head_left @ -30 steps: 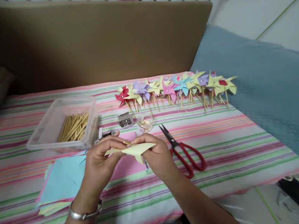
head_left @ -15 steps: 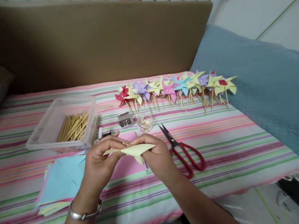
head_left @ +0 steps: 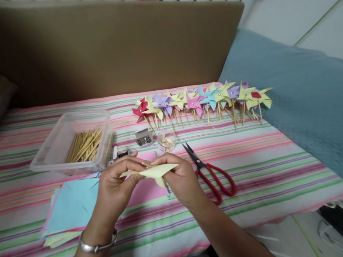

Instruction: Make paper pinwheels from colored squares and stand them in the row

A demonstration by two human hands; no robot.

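Observation:
Between my two hands is a pale yellow paper pinwheel point(head_left: 154, 172), seen nearly edge-on above the table. My left hand point(head_left: 117, 184) is closed on its left side, thumb beneath and fingers over the top. My right hand point(head_left: 180, 180) grips the right side, its fingertips meeting the left ones near the middle. A small bit of wooden stick shows at the fingertips; the rest of it is hidden. Beneath the hands lies a pink paper sheet point(head_left: 147, 191). Just right of my right hand are red-handled scissors point(head_left: 210, 172), lying with blades apart.
A clear plastic box point(head_left: 48, 157) holds wooden sticks point(head_left: 85, 146). Blue paper sheets point(head_left: 73, 203) are stacked at left. A small box of pins point(head_left: 143, 138) and a round tub point(head_left: 166, 141) stand behind the hands. Finished pinwheels point(head_left: 194, 102) line the back, before a brown board point(head_left: 105, 51).
Both hands keep their hold on the yellow pinwheel, with only a very slight shift of the fingers and paper. Everything else stays in place.

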